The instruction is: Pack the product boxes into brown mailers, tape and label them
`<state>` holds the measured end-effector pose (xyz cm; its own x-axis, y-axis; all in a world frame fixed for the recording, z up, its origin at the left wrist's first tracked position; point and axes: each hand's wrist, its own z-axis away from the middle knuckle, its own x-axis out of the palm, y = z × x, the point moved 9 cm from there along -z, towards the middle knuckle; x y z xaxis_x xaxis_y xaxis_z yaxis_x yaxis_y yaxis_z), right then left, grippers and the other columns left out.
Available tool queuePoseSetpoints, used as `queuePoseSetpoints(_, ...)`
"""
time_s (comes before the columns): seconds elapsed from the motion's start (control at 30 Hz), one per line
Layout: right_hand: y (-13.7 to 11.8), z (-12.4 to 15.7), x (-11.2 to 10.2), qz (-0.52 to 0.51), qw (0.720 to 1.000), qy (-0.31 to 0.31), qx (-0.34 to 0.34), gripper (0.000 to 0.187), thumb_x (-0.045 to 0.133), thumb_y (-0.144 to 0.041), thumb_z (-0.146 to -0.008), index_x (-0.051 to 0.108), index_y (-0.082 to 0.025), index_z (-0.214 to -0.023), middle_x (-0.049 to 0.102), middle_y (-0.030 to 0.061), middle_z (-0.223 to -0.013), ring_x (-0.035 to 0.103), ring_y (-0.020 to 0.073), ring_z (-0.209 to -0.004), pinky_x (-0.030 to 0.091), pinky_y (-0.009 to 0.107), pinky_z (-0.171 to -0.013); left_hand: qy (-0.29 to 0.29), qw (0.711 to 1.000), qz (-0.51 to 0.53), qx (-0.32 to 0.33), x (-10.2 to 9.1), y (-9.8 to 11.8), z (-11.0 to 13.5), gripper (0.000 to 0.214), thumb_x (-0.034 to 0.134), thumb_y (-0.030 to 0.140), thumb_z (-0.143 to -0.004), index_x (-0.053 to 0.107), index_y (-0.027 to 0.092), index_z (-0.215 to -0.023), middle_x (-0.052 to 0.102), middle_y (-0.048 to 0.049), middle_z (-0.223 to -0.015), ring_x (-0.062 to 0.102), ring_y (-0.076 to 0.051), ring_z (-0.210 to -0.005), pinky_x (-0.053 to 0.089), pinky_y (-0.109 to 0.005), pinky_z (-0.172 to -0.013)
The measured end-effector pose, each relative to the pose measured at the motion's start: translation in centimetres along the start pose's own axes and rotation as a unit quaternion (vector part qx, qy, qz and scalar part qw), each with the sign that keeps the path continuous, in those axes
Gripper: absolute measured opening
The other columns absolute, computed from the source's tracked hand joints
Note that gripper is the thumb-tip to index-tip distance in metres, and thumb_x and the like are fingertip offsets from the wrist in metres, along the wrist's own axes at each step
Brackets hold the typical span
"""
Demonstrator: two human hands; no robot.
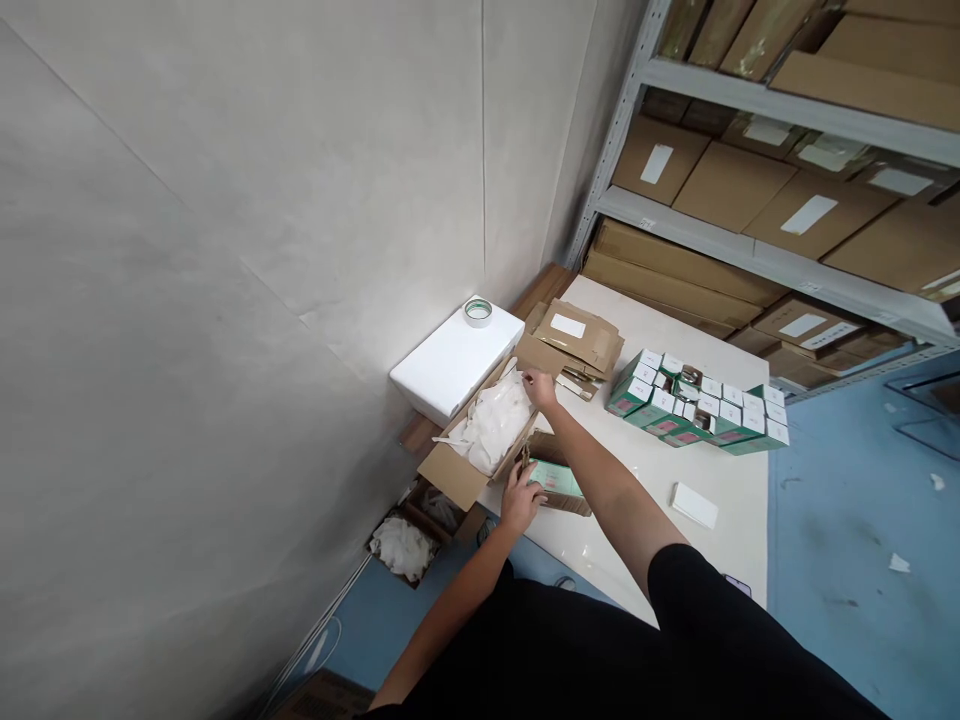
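Note:
My left hand (519, 498) grips the near left edge of a small open cardboard box (576, 503), fingers bent over its rim. Inside that box lies a pale green printed box (555, 477). My right hand (538, 388) is at the far right end of a longer open carton, its fingers pinched together beside a heap of thin white plastic (491, 425). What those fingers hold is too small to make out. The longer carton's flap (454, 474) hangs out toward me.
A white box (450, 362) with a tape roll (478, 312) stands against the wall. Flattened cardboard (581, 335), several green-and-white boxes (697, 405) and a white card stack (694, 505) lie on the white table (645, 480). Shelving (757, 250) with cartons stands behind; a bin of white plastic (403, 547) is below.

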<state>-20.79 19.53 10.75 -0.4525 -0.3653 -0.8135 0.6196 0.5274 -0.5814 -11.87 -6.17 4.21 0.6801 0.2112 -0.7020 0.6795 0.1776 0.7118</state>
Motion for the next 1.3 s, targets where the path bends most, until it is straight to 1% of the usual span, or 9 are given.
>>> queuePoseSetpoints(0.2,-0.9,2.2,1.8,-0.028,0.991,-0.098,-0.086,0.023,0.067,-0.017,-0.080,0.075,-0.024,-0.101,0.074,0.0045,-0.116,0.065,0.0238,-0.112,0.049,0.037,-0.103,-0.012,1.000,-0.018,-0.004,-0.2,0.7,-0.2,0.007,0.075,0.019,-0.084,0.076,0.024,-0.080,0.053,-0.0027,-0.154,0.034,-0.033,-0.150,0.039,-0.052,-0.121)
queuePoseSetpoints(0.3,-0.8,3.3,3.4,-0.003,0.985,-0.152,-0.085,0.040,0.077,-0.018,-0.074,0.072,-0.025,-0.113,0.072,0.0045,-0.121,0.065,0.0265,-0.113,0.050,0.038,-0.102,-0.003,1.000,-0.026,-0.004,-0.6,0.9,0.3,0.007,0.075,0.020,-0.085,0.076,0.024,-0.080,0.053,-0.0023,-0.154,0.033,-0.032,-0.150,0.038,-0.051,-0.121)
queuePoseSetpoints(0.37,-0.6,3.8,3.9,0.021,0.984,-0.157,-0.079,0.044,0.075,-0.014,-0.075,0.072,-0.025,-0.117,0.072,0.0062,-0.123,0.065,0.0280,-0.115,0.050,0.039,-0.102,0.004,1.000,-0.030,-0.006,-0.8,0.9,0.8,0.007,0.074,0.020,-0.085,0.076,0.025,-0.081,0.052,-0.0016,-0.155,0.033,-0.032,-0.151,0.037,-0.051,-0.122)
queuePoseSetpoints(0.57,-1.6,4.4,2.3,0.012,0.992,-0.076,-0.098,0.027,0.060,-0.017,-0.091,0.074,-0.023,-0.113,0.074,0.0079,-0.121,0.065,0.0281,-0.116,0.051,0.041,-0.102,0.017,0.999,-0.034,-0.009,-0.9,0.9,1.9,0.006,0.075,0.019,-0.084,0.075,0.024,-0.081,0.052,-0.0033,-0.155,0.031,-0.034,-0.151,0.039,-0.055,-0.120)
queuePoseSetpoints(0.7,-1.7,5.0,-0.4,-0.044,0.994,0.002,-0.103,0.024,0.057,-0.019,-0.093,0.074,-0.024,-0.110,0.077,0.0052,-0.114,0.069,0.0251,-0.108,0.053,0.039,-0.098,0.037,0.998,-0.043,0.001,-0.7,1.3,1.9,0.008,0.073,0.018,-0.085,0.074,0.024,-0.080,0.055,-0.0043,-0.152,0.034,-0.035,-0.150,0.042,-0.055,-0.116)
queuePoseSetpoints(0.87,-0.5,7.5,-4.8,-0.111,0.982,0.110,-0.103,0.022,0.056,-0.022,-0.095,0.074,-0.023,-0.107,0.078,0.0060,-0.109,0.072,0.0232,-0.100,0.055,0.036,-0.094,0.034,0.998,-0.046,0.041,0.9,2.4,0.8,0.007,0.076,0.017,-0.082,0.074,0.024,-0.080,0.055,-0.0045,-0.152,0.037,-0.036,-0.147,0.040,-0.056,-0.117)
queuePoseSetpoints(1.0,3.4,11.9,-9.1,-0.130,0.968,0.197,-0.081,0.023,0.053,-0.027,-0.097,0.074,-0.023,-0.108,0.078,0.0064,-0.106,0.072,0.0215,-0.095,0.056,0.034,-0.091,0.012,0.996,-0.045,0.074,2.7,4.1,-0.4,0.006,0.075,0.018,-0.083,0.074,0.023,-0.082,0.054,-0.0062,-0.152,0.037,-0.037,-0.147,0.040,-0.057,-0.117)
queuePoseSetpoints(1.17,12.7,20.9,-13.8,-0.108,0.954,0.278,0.029,0.025,0.054,-0.032,-0.096,0.074,-0.022,-0.108,0.078,0.0074,-0.101,0.072,0.0225,-0.086,0.058,0.036,-0.086,-0.036,0.992,-0.021,0.116,6.0,6.5,-2.2,0.004,0.074,0.017,-0.083,0.074,0.021,-0.082,0.052,-0.0087,-0.154,0.035,-0.037,-0.149,0.040,-0.056,-0.118)
queuePoseSetpoints(1.3,18.9,28.9,-16.4,-0.060,0.934,0.335,0.107,0.024,0.054,-0.031,-0.094,0.075,-0.021,-0.103,0.078,0.0089,-0.100,0.072,0.0239,-0.091,0.058,0.038,-0.088,-0.090,0.987,0.013,0.133,10.3,7.8,-4.0,0.005,0.070,0.016,-0.085,0.074,0.019,-0.085,0.041,-0.0095,-0.162,0.035,-0.036,-0.151,0.038,-0.054,-0.121)
